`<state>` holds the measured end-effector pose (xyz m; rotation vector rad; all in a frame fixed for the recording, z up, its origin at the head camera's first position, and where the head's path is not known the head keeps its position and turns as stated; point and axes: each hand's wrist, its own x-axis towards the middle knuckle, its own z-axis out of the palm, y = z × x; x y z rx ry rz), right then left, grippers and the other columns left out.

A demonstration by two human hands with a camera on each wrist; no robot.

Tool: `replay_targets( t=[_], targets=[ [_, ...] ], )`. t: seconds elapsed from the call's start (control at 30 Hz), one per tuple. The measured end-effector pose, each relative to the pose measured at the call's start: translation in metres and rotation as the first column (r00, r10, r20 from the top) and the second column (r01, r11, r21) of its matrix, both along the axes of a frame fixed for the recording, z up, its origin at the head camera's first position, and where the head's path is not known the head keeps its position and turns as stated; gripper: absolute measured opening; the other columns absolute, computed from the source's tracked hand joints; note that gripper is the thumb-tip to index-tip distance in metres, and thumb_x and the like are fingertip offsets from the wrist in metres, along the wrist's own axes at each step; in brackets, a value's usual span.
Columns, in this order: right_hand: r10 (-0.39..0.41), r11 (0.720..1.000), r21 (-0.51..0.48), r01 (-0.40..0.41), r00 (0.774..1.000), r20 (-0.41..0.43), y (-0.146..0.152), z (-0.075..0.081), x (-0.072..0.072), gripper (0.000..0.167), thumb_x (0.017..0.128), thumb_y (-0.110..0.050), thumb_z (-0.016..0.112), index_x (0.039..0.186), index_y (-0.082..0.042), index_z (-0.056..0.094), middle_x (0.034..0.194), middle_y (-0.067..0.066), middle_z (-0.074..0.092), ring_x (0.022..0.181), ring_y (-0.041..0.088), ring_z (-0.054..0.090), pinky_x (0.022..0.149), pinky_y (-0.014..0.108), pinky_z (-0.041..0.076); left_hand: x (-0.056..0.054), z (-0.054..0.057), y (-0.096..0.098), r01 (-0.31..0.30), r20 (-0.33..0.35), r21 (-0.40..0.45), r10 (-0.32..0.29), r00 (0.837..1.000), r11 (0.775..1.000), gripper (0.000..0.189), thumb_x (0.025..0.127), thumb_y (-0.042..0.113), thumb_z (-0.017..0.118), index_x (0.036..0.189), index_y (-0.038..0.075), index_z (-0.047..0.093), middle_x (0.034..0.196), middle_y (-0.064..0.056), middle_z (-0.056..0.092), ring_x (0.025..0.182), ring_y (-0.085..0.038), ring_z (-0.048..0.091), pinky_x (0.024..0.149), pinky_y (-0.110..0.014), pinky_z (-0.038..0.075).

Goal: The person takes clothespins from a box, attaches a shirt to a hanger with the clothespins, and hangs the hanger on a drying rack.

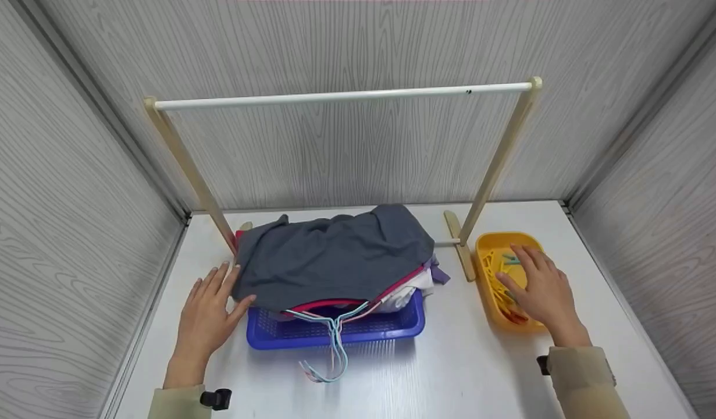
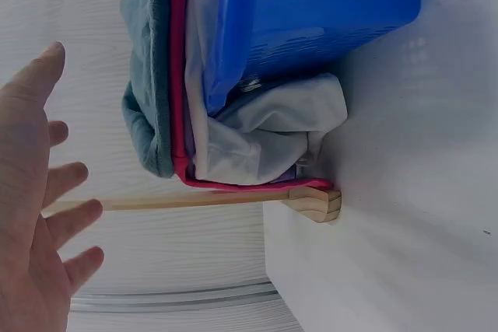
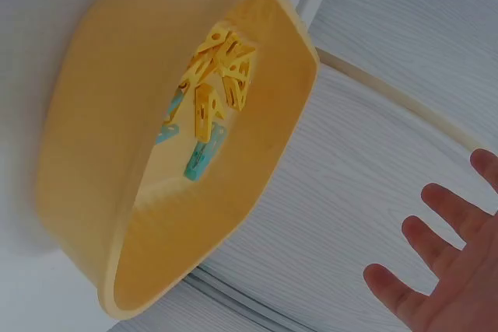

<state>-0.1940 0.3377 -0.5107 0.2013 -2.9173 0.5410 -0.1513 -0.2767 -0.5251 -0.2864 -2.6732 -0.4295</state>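
Fingers [image 1: 230, 280] loose and apart; left hand [image 1: 206, 317] and right hand [image 1: 541, 288] empty. Grey garment [image 1: 334, 256] tops the blue basket [image 1: 392, 335], hangers [image 1: 335, 327] poking out at 6 o'clock, probably for easy grabbing; yellow tub [image 1: 509, 238] at 3.

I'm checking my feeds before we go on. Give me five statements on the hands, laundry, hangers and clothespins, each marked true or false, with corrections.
1. The left hand is open and holds nothing. True.
2. The dark gray garment lies on top of the pile at the blue basket. True.
3. The clothes hangers hang from the white rail. False: the clothes hangers lie at the blue basket, hooks jutting past its front rim.
4. The yellow bin holds yellow and teal clothespins. True.
5. The right hand grips a clothespin. False: the right hand is open above the yellow bin, holding nothing.
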Motion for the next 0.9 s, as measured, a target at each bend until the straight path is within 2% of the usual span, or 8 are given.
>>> replay_targets(
  t=[0.3, 0.47, 0.73, 0.9],
  targets=[
    [0.067, 0.998, -0.021, -0.067, 0.998, -0.009, -0.015, -0.015, -0.001, 0.074, 0.094, -0.059, 0.055, 0.150, -0.013, 0.038, 0.148, 0.020, 0.039, 0.130, 0.046, 0.037, 0.100, 0.067, 0.029, 0.002, -0.010, 0.001, 0.111, -0.125, -0.029, -0.114, 0.986, 0.993, 0.061, 0.074, 0.032, 0.087, 0.123, 0.002, 0.065, 0.128, -0.020, 0.060, 0.118, -0.040, 0.054, 0.103, -0.056, 0.037],
    [0.080, 0.997, -0.021, -0.080, 0.997, -0.004, -0.021, -0.021, -0.001, 0.069, 0.095, -0.053, 0.058, 0.149, -0.015, 0.040, 0.147, 0.019, 0.041, 0.130, 0.046, 0.038, 0.100, 0.068, 0.030, 0.001, -0.015, 0.003, 0.151, -0.126, -0.046, -0.155, 0.980, 0.988, 0.057, 0.066, 0.022, 0.093, 0.115, 0.004, 0.070, 0.118, -0.016, 0.065, 0.110, -0.037, 0.057, 0.101, -0.051, 0.040],
    [0.077, 0.997, -0.025, -0.076, 0.996, 0.043, -0.031, -0.028, 0.000, 0.069, 0.095, -0.057, 0.055, 0.149, -0.016, 0.041, 0.147, 0.019, 0.041, 0.131, 0.045, 0.038, 0.105, 0.064, 0.026, -0.002, -0.024, 0.006, 0.179, -0.108, -0.062, -0.185, 0.977, 0.982, 0.037, 0.073, 0.013, 0.088, 0.106, 0.005, 0.074, 0.112, -0.013, 0.067, 0.108, -0.035, 0.058, 0.098, -0.048, 0.044],
    [0.092, 0.995, -0.033, -0.090, 0.993, 0.071, -0.036, -0.031, 0.000, 0.074, 0.094, -0.063, 0.050, 0.149, -0.015, 0.041, 0.146, 0.020, 0.043, 0.130, 0.044, 0.040, 0.106, 0.063, 0.027, -0.004, -0.027, 0.009, 0.197, -0.120, -0.054, -0.202, 0.972, 0.979, 0.032, 0.075, 0.007, 0.085, 0.104, 0.004, 0.074, 0.107, -0.011, 0.069, 0.105, -0.032, 0.060, 0.094, -0.046, 0.047]
  ],
)
